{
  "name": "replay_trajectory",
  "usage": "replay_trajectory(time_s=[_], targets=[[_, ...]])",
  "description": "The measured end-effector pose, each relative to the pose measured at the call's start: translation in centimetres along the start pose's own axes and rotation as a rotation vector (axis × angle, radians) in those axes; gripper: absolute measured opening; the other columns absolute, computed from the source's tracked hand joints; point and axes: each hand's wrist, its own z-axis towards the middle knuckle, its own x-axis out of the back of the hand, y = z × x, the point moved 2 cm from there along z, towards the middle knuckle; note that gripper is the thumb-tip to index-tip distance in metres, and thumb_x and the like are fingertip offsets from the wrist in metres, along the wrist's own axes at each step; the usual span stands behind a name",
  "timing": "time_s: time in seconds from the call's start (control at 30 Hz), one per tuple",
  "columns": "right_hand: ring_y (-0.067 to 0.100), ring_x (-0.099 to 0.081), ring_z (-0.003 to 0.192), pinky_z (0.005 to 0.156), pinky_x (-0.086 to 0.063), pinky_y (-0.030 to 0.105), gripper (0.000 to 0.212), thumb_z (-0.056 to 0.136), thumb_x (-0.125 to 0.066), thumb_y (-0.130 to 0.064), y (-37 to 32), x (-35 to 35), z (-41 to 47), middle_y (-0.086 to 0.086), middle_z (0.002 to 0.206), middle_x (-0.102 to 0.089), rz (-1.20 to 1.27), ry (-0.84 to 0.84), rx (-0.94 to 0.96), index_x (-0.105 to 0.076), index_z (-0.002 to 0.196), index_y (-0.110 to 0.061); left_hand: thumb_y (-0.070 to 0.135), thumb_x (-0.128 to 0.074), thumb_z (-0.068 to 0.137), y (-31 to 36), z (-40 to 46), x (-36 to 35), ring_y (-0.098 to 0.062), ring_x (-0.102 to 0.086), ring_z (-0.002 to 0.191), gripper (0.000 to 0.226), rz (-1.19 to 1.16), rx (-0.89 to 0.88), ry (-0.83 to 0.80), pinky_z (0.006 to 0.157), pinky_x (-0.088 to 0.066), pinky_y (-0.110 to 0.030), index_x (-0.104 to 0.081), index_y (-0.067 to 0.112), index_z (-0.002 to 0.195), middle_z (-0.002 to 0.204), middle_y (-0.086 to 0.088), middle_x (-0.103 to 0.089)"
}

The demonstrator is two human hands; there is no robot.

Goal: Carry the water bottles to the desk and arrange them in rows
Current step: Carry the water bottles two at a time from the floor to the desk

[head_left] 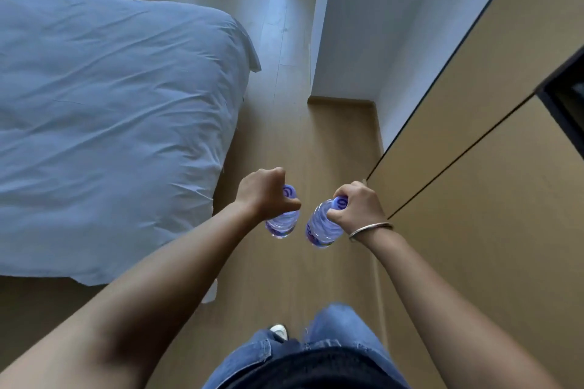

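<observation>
I hold two clear plastic water bottles with blue caps, one in each hand, out in front of me above the wooden floor. My left hand (264,191) is closed around the neck of the left bottle (283,223), which hangs cap up. My right hand (358,208), with a metal bangle on its wrist, grips the neck of the right bottle (320,227). The two bottles hang side by side, a little apart. No desk is in view.
A bed with a pale blue cover (110,123) fills the left side. Tan wardrobe doors (474,167) run along the right. A white wall corner (347,41) juts out ahead. Between them runs a strip of wooden floor (284,57) toward chair legs at the far end.
</observation>
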Motion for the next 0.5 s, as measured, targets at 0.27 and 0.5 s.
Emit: replay_trajectory(time_s=[0.27, 0.5], targets=[[0.024, -0.057, 0.08, 0.067, -0.043, 0.027, 0.019, 0.067, -0.066, -0.019, -1.6, 0.7, 12.5, 0.008, 0.088, -0.061, 0.003, -0.025, -0.009, -0.065, 0.083, -0.009, 0.046, -0.066, 0.061, -2.7, 10.2, 0.4, -0.026, -0.047, 0.057, 0.041, 0.055, -0.048, -0.031, 0.051, -0.031, -0.027, -0.039, 0.015, 0.064, 0.053, 0.004, -0.04], [0.024, -0.055, 0.079, 0.069, -0.044, 0.029, 0.017, 0.067, -0.065, -0.018, -2.4, 1.9, 26.5, 0.011, 0.089, -0.061, 0.001, -0.096, 0.053, -0.064, 0.081, -0.008, 0.046, -0.065, 0.06, -4.1, 23.2, 1.6, -0.029, -0.049, 0.057, 0.04, 0.063, 0.016, -0.016, 0.051, -0.032, -0.027, -0.04, 0.014, 0.065, 0.054, 0.001, -0.043]])
